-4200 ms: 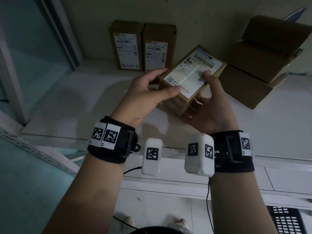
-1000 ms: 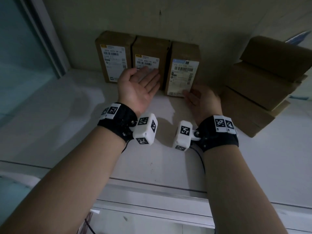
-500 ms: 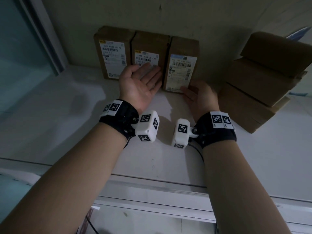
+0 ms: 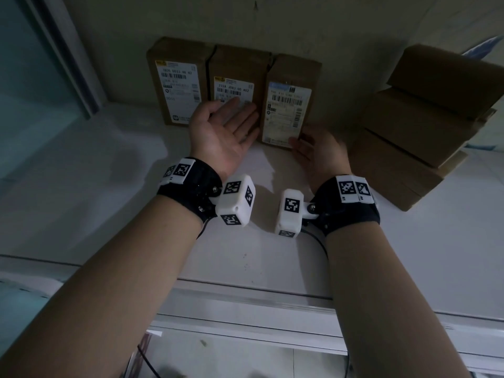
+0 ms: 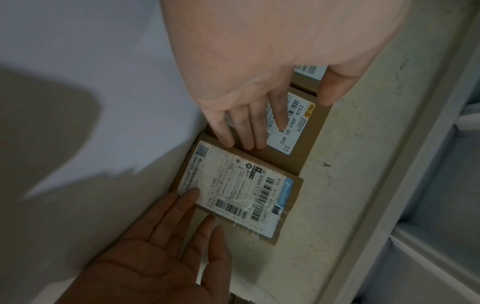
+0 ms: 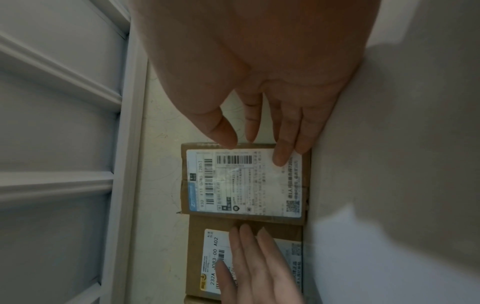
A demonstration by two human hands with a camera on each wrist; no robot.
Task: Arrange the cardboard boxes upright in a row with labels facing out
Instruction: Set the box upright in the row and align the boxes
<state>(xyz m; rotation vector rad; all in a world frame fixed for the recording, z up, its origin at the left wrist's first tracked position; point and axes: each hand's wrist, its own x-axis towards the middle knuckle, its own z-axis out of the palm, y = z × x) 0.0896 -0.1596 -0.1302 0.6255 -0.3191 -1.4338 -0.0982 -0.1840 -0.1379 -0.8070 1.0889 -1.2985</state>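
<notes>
Hands flat, L (image 4: 223, 135) mid box (image 4: 237, 75), R (image 4: 320, 154) 3rd box (image 4: 293, 77)

White shelf (image 4: 81, 200) under a beige wall (image 4: 313, 25); pale window frame (image 4: 68, 50) at left; tiled floor (image 4: 231, 356) below

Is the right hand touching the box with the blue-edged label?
Touching. The right wrist view shows the right hand with straight fingertips lying on the label's corner of the box with the blue-edged label.
</notes>
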